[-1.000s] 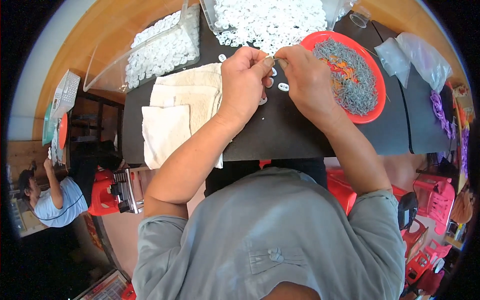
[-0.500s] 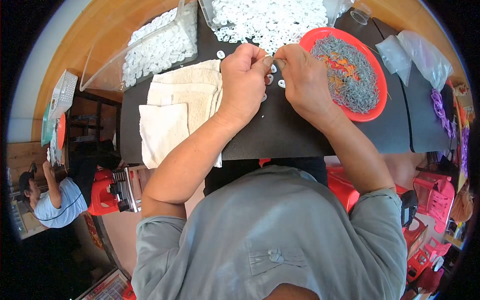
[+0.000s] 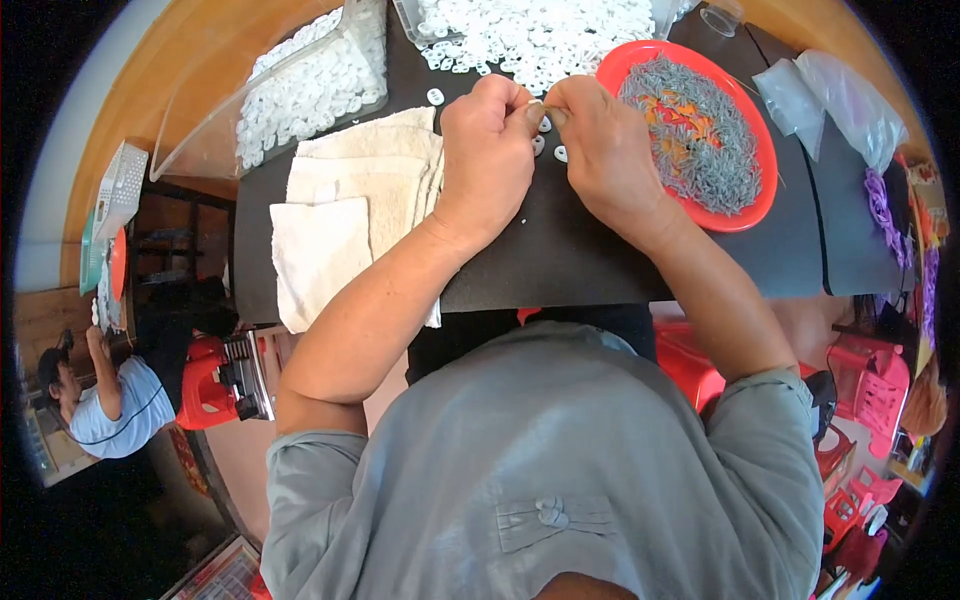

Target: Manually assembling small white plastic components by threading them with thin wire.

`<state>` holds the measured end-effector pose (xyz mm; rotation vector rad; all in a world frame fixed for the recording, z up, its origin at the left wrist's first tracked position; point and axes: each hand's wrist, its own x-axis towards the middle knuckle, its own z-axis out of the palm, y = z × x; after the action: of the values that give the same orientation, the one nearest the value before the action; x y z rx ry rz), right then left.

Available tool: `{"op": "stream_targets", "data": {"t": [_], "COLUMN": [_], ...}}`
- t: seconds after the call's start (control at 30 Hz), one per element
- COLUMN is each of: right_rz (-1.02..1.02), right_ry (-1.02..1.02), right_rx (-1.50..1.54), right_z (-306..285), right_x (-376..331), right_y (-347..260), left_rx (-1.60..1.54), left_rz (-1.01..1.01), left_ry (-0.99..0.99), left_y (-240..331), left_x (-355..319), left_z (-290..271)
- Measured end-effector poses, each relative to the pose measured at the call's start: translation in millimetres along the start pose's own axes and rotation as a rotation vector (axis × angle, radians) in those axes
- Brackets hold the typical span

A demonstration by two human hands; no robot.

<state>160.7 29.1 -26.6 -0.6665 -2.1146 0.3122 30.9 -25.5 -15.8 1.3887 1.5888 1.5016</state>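
My left hand point(image 3: 485, 150) is closed, pinching a small white oval plastic piece point(image 3: 535, 104) between thumb and forefinger. Against it, my right hand point(image 3: 608, 145) is closed too, its thumb and forefinger pressed together; what they grip is too small to make out. The fingertips of both hands nearly meet above the dark table. Just below them lie a few loose white pieces point(image 3: 560, 153) with holes. A red oval tray point(image 3: 768, 190) sits to the right of my right hand, filled with small grey plastic pieces point(image 3: 735, 150) and some orange ones.
Beyond my hands spreads a heap of white pieces point(image 3: 520, 55). A clear bin point(image 3: 200, 140) of them stands at the left, behind folded cream cloths point(image 3: 320, 235). Plastic bags point(image 3: 845, 110) lie at the right. A co-worker point(image 3: 120, 400) sits at far left.
Both hands remain pinched together, with a slight shift of the fingers. The white piece shows more clearly between them. The whole view has moved a little.
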Motion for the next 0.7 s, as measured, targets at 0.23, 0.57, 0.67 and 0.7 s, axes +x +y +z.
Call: {"op": "stream_targets", "data": {"t": [0.23, 0.57, 0.67, 0.7], "right_rz": [0.054, 0.159, 0.198, 0.204], "right_ry": [0.012, -0.058, -0.086, -0.097], "right_rx": [0.104, 0.162, 0.154, 0.128], "right_z": [2.1, -7.7, -9.5, -9.9], "right_x": [0.0, 8.5, 8.5, 7.8], "right_y": [1.9, 3.1, 2.4, 2.8], "left_rx": [0.061, -0.163, -0.155, -0.138], "left_rz": [0.163, -0.160, -0.146, -0.134], "left_ry": [0.089, 0.034, 0.040, 0.035], "left_y": [-7.0, 8.0, 5.3, 5.6], "left_x": [0.8, 1.7, 2.0, 1.7], "left_z": [3.7, 1.2, 2.1, 2.6]}}
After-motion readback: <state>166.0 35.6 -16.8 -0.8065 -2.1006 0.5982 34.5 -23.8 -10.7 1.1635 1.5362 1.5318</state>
